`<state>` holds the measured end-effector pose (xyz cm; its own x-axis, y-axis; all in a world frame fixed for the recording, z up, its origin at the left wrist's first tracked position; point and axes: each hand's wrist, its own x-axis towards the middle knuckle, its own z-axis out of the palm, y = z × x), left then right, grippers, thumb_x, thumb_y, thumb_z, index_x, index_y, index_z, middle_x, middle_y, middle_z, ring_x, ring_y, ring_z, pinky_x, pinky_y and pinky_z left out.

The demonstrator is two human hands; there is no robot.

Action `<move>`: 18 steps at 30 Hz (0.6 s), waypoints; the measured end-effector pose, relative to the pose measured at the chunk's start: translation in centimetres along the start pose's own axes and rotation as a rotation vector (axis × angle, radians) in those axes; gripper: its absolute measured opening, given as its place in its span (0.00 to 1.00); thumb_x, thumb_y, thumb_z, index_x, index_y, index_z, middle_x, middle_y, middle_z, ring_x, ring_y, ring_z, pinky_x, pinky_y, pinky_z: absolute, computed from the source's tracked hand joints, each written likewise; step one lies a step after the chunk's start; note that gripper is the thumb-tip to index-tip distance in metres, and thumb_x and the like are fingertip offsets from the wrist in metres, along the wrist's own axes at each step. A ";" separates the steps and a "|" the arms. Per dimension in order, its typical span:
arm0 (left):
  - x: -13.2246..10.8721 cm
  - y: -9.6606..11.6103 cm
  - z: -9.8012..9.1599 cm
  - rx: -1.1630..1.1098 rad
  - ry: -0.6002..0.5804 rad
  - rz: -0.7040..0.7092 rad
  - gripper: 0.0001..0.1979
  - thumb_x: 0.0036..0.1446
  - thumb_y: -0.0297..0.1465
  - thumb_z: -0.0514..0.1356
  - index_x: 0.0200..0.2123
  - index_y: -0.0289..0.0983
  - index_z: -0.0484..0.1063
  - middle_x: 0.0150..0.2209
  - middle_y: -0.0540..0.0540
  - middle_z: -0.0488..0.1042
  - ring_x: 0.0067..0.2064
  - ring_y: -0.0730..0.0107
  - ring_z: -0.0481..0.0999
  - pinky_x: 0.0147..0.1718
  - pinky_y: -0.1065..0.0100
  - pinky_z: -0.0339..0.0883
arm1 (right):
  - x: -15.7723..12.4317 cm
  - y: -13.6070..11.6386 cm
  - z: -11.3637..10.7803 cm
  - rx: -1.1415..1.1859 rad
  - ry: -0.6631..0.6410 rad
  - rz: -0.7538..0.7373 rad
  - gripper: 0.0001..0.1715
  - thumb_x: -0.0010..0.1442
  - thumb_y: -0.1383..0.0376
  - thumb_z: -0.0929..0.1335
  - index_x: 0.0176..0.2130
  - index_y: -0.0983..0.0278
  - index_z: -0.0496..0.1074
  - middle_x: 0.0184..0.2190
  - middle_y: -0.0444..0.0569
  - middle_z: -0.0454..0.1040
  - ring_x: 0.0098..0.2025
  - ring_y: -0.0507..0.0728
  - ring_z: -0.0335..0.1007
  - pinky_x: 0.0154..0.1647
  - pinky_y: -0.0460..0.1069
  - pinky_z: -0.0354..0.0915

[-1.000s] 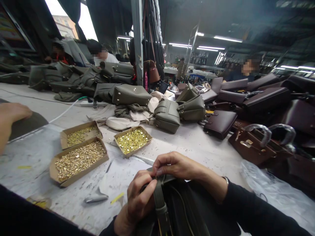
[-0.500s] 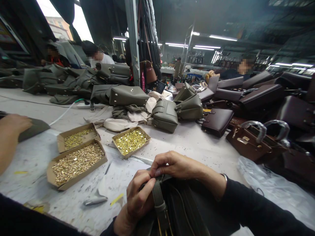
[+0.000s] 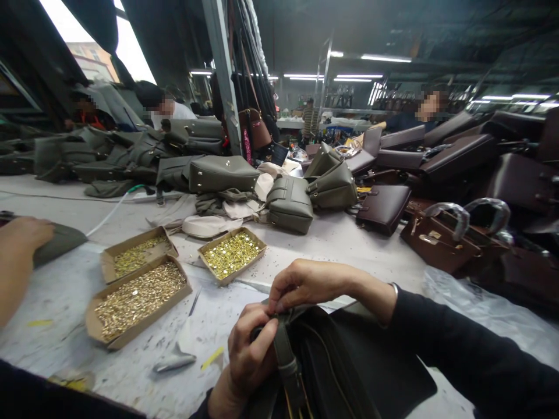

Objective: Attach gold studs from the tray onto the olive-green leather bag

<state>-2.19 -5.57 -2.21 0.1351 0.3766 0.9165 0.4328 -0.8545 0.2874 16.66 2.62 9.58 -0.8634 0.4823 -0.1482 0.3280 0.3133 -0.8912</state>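
Observation:
A dark green handbag point(image 3: 362, 355) lies at the front, its zip and a buckled strap point(image 3: 286, 352) facing up. My left hand point(image 3: 251, 349) is closed around the bag's edge beside the top of that strap. Thumb and fingertips of my right hand point(image 3: 303, 285) are pinched together at the same spot, touching the left fingers. Whatever small part lies between the right fingertips is hidden. Beyond my hands stand cardboard trays of small gold metal pieces: one tray point(image 3: 240, 269) straight ahead, and a fuller tray point(image 3: 151, 317) and a sparser tray point(image 3: 109, 273) to the left.
Another person's hand point(image 3: 20, 250) rests on a dark green piece point(image 3: 61, 243) at the left. Green bags point(image 3: 225, 173) are heaped along the back, brown bags point(image 3: 441, 244) at the right. Clear plastic point(image 3: 471, 302) lies near my right sleeve. A pointed grey piece point(image 3: 174, 359) lies front left.
My view has shifted slightly. Both hands stay at the strap's top, the right fingertips still pinched there. More of the bag's dark flap shows beneath my right forearm.

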 end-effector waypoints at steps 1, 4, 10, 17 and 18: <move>-0.1 0.0 0.0 -0.003 -0.005 0.001 0.22 0.59 0.17 0.62 0.54 0.41 0.70 0.45 0.45 0.70 0.45 0.64 0.77 0.40 0.61 0.79 | 0.1 -0.1 -0.1 -0.006 -0.016 0.015 0.10 0.63 0.67 0.71 0.44 0.67 0.81 0.37 0.45 0.82 0.37 0.50 0.74 0.41 0.42 0.67; -0.3 -0.1 0.1 -0.014 -0.025 0.011 0.22 0.57 0.15 0.62 0.53 0.36 0.70 0.46 0.44 0.67 0.46 0.65 0.75 0.42 0.62 0.78 | 0.3 -0.6 -0.5 -0.051 -0.047 0.034 0.10 0.63 0.67 0.72 0.44 0.68 0.81 0.36 0.45 0.81 0.36 0.50 0.73 0.39 0.41 0.65; 0.0 0.1 0.3 0.006 -0.014 -0.013 0.23 0.59 0.15 0.61 0.54 0.39 0.69 0.46 0.46 0.66 0.45 0.67 0.75 0.39 0.63 0.78 | 0.5 -1.1 -0.4 -0.231 -0.051 0.016 0.07 0.64 0.67 0.72 0.43 0.67 0.79 0.30 0.41 0.76 0.32 0.49 0.69 0.33 0.41 0.62; 0.2 0.2 0.1 0.025 -0.026 -0.014 0.22 0.60 0.16 0.60 0.54 0.42 0.69 0.44 0.48 0.64 0.44 0.68 0.75 0.37 0.67 0.77 | 0.4 -0.7 0.6 -0.314 -0.008 -0.050 0.10 0.67 0.60 0.71 0.37 0.65 0.76 0.26 0.37 0.68 0.29 0.47 0.63 0.29 0.41 0.56; 0.1 0.2 0.1 0.034 -0.025 -0.009 0.21 0.60 0.16 0.60 0.53 0.41 0.69 0.44 0.47 0.64 0.44 0.68 0.75 0.38 0.67 0.78 | 0.4 -0.5 0.8 -0.319 -0.003 -0.059 0.12 0.67 0.59 0.71 0.35 0.65 0.75 0.25 0.37 0.66 0.28 0.47 0.61 0.28 0.41 0.55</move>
<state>-2.03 -5.72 -2.09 0.1530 0.3933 0.9066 0.4638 -0.8387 0.2856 15.86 2.05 9.60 -0.8854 0.4535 -0.1016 0.3805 0.5816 -0.7190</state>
